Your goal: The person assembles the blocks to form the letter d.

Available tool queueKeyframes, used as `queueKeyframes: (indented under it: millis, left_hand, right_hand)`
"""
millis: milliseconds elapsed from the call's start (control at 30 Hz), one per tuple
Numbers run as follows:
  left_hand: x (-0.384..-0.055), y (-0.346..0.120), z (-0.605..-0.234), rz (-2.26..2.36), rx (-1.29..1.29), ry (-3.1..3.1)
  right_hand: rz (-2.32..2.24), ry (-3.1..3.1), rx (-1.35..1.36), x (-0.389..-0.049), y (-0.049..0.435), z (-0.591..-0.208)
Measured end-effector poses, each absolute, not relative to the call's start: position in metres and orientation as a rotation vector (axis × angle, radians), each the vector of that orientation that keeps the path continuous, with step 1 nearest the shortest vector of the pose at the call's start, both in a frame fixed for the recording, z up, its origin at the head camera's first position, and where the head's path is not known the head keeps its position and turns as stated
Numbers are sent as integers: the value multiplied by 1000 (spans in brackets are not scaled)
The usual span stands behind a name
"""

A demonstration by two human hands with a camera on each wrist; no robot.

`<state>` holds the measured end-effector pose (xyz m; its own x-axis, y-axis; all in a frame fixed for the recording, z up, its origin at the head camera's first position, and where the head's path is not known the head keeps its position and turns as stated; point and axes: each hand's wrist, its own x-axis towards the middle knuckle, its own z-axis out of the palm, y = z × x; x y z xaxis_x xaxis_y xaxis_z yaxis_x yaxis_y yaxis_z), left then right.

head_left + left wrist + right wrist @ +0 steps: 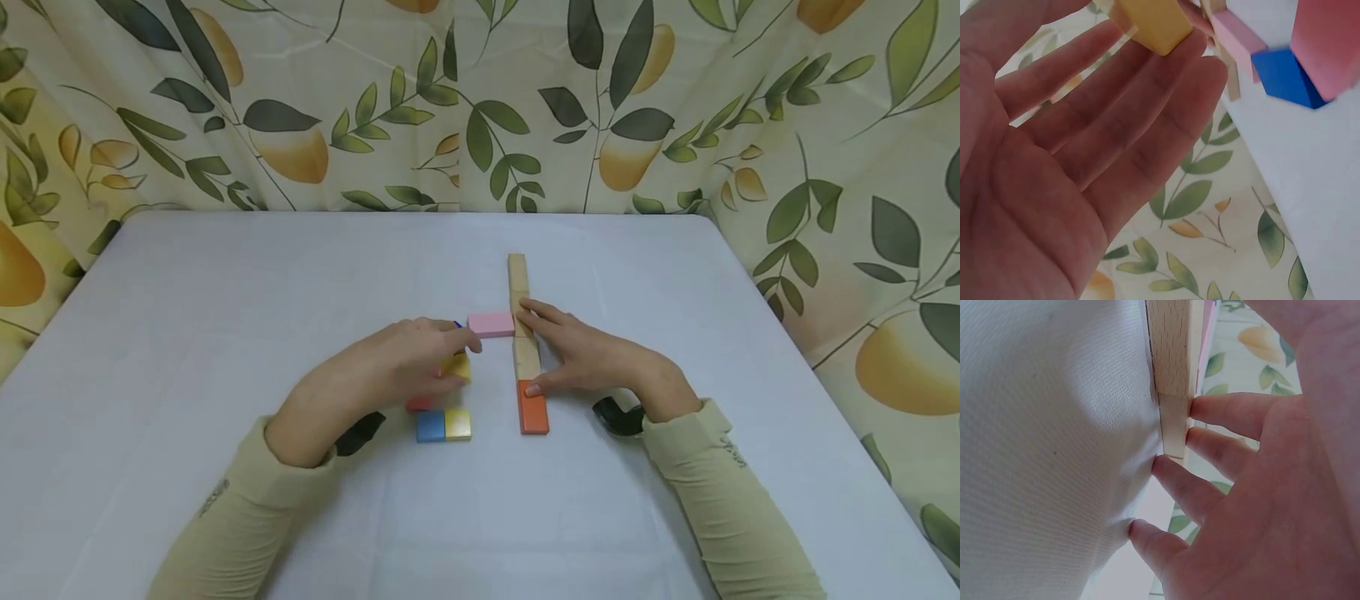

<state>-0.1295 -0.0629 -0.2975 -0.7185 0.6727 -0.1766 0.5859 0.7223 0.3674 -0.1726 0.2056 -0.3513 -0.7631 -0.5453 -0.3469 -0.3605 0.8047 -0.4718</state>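
My left hand (397, 354) pinches a yellow block (457, 367) between thumb and fingertips; the same yellow block (1154, 25) shows at the fingertips in the left wrist view. A blue block (1288, 75) and a red block (1329, 44) stand close by, mostly covered by the hand in the head view. My right hand (588, 354) rests its fingers along a row of plain wooden blocks (527, 358), thumb over the orange block (534, 417) at the near end. In the right wrist view, straight fingertips touch the side of a wooden block (1174, 425). A pink block (491, 325) meets the row's left side.
A light blue block (431, 427) and a pale yellow block (458, 425) lie side by side nearer the person. Everything stands on a white-covered table (225, 275). A leaf-patterned curtain (375, 92) hangs behind it.
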Motion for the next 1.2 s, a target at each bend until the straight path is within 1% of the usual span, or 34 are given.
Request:
queueKeyframes:
  millis: [467,1200]
  left_hand:
    - [-125,-41,-309,301,969,2540]
    - [-114,-25,-327,241,1124,2545]
  right_hand:
    - [-525,2505,-666,-174,207,-354]
    - [-526,2514,-677,-176,206,-353]
